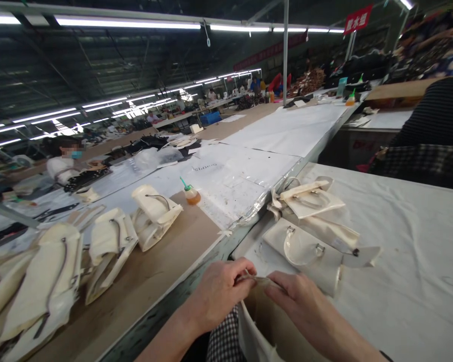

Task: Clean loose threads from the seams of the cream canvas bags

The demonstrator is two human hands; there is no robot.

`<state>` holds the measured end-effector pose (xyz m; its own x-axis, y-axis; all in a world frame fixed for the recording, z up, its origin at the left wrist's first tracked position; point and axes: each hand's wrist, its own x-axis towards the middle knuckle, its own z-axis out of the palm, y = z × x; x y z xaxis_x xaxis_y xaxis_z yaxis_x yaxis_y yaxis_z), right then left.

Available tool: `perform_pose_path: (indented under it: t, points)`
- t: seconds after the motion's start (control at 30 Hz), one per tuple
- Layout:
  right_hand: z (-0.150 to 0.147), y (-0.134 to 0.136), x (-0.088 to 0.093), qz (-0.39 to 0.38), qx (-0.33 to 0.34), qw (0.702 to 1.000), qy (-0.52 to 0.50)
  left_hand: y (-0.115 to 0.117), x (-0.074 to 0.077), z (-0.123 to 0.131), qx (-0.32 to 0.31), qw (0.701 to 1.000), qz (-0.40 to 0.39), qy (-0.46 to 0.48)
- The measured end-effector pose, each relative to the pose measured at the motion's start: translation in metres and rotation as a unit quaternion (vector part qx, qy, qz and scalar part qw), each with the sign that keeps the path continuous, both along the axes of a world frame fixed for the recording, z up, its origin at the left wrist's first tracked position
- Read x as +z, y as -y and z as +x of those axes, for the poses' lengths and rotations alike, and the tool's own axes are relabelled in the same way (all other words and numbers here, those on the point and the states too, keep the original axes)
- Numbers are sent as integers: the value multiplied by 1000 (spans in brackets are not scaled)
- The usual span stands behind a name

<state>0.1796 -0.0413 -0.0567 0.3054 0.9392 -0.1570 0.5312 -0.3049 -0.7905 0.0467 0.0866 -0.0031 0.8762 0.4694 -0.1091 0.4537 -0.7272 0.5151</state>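
A cream handbag body [254, 334] stands in front of me with its mouth turned up, and its tan inside shows. My left hand [217, 291] pinches the far end of its rim between thumb and fingers. Across from it, my right hand [302, 296] grips the same rim, with the thumb on the outside edge. The bag's lower part runs out of the picture. Just beyond my right hand lies a cream handbag [274, 236] with a curved handle and metal fittings. Another cream handbag [320, 207] lies behind it.
On the brown-covered table at left are several cream bag pieces [115, 234] with dark zips and a green-tipped bottle of amber liquid [193, 196]. A metal table edge [245, 221] divides the two work surfaces. A person in a mask [62, 166] works at far left; a dark striped sleeve [436, 120] is at right.
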Motion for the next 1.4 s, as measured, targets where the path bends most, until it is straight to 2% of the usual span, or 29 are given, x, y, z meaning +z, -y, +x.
perform_pose_path:
  t: [0.23,0.6,0.87,1.0,1.2,1.3,1.4]
  points:
    - [-3,-3,0,11,9,1000,21,-1,-8,-5,-32,995,85,41]
    - [-8,-2,-11,25,-8,999,44,5,-18,-2,-78,984,139,79]
    - [-12,-1,-9,5,-1,996,87,6,-21,-9,-77,983,129,101]
    - [-16,-1,-8,-15,6,994,107,8,-18,-10,-91,980,153,87]
    - [-22,1,-10,-4,12,986,165,12,-8,-7,-83,981,173,37]
    - [-23,3,-12,7,12,985,174,11,-3,-5,-66,986,153,14]
    - [-24,4,-14,16,13,985,173,8,3,-3,-48,994,101,-15]
